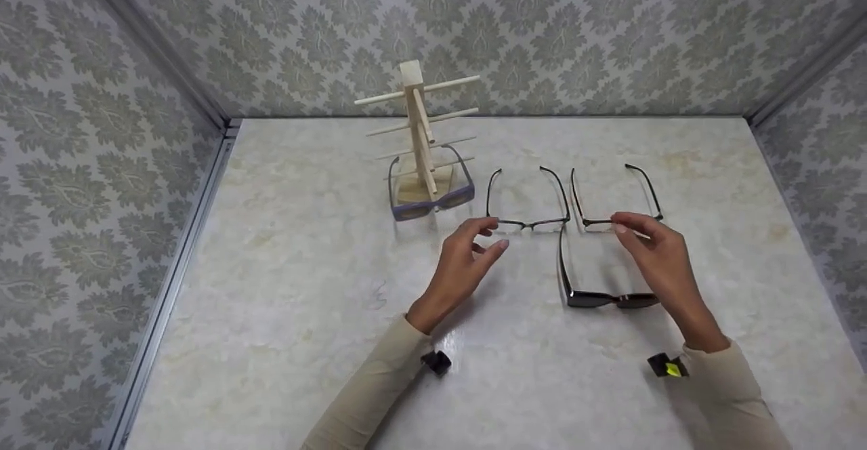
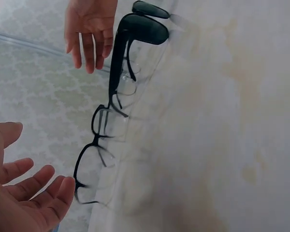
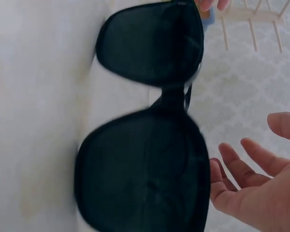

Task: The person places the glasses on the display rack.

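Observation:
My left hand (image 1: 460, 263) is at the left front corner of a pair of thin dark-rimmed eyeglasses (image 1: 547, 221), thumb apart from the fingers. In the left wrist view its fingertips lie close to the frame (image 2: 78, 166); whether they touch it I cannot tell. My right hand (image 1: 658, 253) hovers over a second pair of dark-rimmed eyeglasses (image 1: 597, 221) and the black sunglasses (image 1: 588, 299), covering part of both. In the right wrist view its fingers (image 3: 249, 175) are spread beside the large dark lenses (image 3: 145, 169), holding nothing. All three pairs stand with their temples unfolded.
Left of the eyeglasses stands a wooden display rack (image 1: 414, 97) with several pegs. Bluish-purple sunglasses (image 1: 437, 204) sit low at its front. The marbled white table (image 1: 271, 301) is bordered by patterned walls (image 1: 305, 36) at the back and sides.

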{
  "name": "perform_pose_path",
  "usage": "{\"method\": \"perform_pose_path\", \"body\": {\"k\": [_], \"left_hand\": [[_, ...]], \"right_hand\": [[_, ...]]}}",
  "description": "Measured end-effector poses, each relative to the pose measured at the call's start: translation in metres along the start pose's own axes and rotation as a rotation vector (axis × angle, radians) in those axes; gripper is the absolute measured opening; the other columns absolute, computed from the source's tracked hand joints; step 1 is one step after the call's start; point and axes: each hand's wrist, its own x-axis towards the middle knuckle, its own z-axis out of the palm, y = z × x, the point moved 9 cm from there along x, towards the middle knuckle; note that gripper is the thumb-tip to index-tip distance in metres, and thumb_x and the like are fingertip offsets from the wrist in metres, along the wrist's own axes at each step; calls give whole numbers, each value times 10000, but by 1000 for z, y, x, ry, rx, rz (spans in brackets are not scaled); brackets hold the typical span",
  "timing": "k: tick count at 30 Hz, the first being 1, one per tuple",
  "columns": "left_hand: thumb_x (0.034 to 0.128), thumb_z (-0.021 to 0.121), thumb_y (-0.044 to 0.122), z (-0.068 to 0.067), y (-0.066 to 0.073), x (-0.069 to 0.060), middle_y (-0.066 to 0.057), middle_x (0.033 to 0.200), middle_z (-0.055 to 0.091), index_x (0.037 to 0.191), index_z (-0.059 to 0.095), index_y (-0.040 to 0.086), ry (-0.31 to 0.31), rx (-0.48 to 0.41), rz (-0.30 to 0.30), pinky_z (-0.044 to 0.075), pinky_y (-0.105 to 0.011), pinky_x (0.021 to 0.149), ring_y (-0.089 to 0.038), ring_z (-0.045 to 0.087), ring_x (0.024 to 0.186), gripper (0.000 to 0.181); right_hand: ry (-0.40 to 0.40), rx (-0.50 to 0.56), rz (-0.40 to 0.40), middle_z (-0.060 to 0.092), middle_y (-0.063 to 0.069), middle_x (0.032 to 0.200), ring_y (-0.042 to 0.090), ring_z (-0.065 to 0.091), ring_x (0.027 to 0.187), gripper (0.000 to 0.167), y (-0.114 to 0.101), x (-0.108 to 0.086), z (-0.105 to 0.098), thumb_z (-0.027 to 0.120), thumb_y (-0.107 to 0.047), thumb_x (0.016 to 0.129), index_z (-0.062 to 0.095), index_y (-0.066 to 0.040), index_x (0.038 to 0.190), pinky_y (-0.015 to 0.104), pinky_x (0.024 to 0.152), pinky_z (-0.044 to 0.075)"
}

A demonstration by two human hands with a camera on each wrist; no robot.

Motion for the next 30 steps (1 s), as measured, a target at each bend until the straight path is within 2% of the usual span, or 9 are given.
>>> {"method": "perform_pose_path", "body": {"k": [6,9,15,21,22,28,30], "left_hand": [[1091,735,202,27,0,5,-223,1392,678,1446,635,-46,-103,34,16,626,-458,926,-397,670,1246,445],[1093,734,232,39,-1,5,-199,1381,691,1449,644,-28,-148,75,19,616,-404,938,-361,678,1240,449],[1111,705,305,63,-2,9,-155,1379,697,1484,637,17,-240,141,15,563,-314,997,-273,671,1257,477],[1101,721,293,78,-4,12,-165,1419,684,1517,610,6,-299,146,24,540,-351,1053,-266,662,1283,518],[1098,724,326,81,-10,13,-157,1407,688,1520,610,21,-296,157,34,540,-357,1056,-262,664,1275,533],[1090,734,326,90,-15,19,-160,1346,710,1516,612,13,-317,141,34,538,-330,1061,-237,683,1232,542],[1086,740,275,92,-10,20,-173,1340,714,1514,612,-2,-336,121,19,534,-317,1068,-252,690,1224,527]], "right_hand": [[1,-13,19,697,175,1433,28,649,1247,389,17,-7,-11,674,-273,1130,715,-28,1429,116,1001,490],[10,-8,24,695,190,1427,40,664,1236,381,23,-9,-17,677,-251,1129,714,-19,1429,113,986,504],[22,-33,69,673,190,1453,-33,643,1202,441,36,-15,-29,668,-259,1132,664,15,1477,105,947,531],[-25,-57,108,631,203,1509,-17,583,1265,536,44,-20,-32,658,-352,1132,618,4,1531,90,953,505],[-32,-60,112,627,204,1515,-18,578,1269,545,45,-21,-32,658,-362,1131,615,2,1535,87,954,500],[-73,-81,122,634,197,1492,-45,589,1231,506,52,-24,-34,672,-305,1131,618,-1,1532,93,931,527],[-83,-82,124,638,193,1473,-34,619,1194,494,54,-25,-35,679,-287,1128,620,-9,1532,116,907,555]]}}
